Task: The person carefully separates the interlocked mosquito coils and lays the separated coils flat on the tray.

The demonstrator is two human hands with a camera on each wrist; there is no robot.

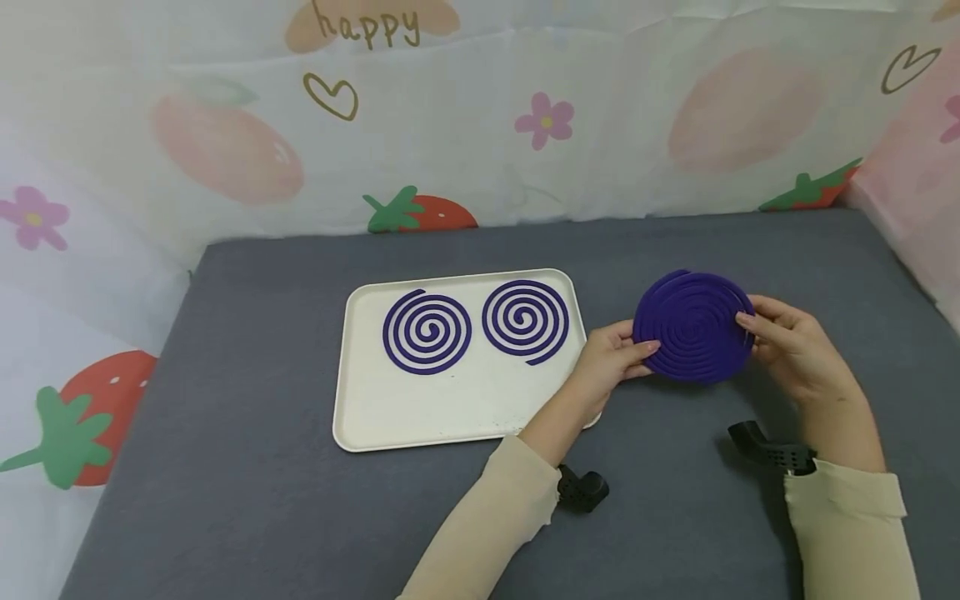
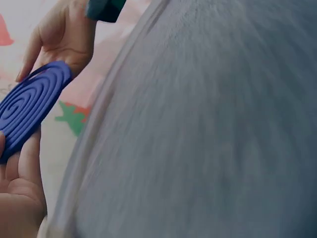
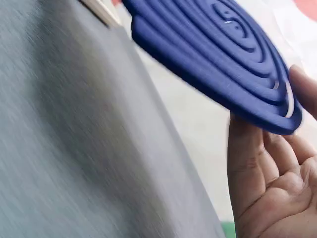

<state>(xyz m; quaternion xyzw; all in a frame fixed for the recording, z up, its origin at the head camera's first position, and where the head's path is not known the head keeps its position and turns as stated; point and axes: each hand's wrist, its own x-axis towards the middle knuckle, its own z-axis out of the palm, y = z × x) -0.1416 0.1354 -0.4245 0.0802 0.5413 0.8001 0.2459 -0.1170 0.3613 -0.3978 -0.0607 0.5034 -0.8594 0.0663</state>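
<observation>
A dark purple mosquito coil disc (image 1: 693, 327), its spiral windings packed tightly together, is held up over the right part of the table. My left hand (image 1: 609, 357) pinches its left edge, thumb on the near face and fingers behind. At the opposite edge my right hand (image 1: 798, 346) grips it the same way. The right wrist view shows a narrow gap between the outer windings of the disc (image 3: 218, 64), close to the right thumb. Both hands also appear around the disc (image 2: 29, 104) in the left wrist view.
Left of the hands lies a cream tray (image 1: 405, 425) with some dark crumbs on it. It bears two loosely wound purple coils, a left one (image 1: 427, 367) and a right one (image 1: 525, 354). Grey cloth (image 1: 247, 417) covers the table; a printed curtain (image 1: 450, 150) hangs behind.
</observation>
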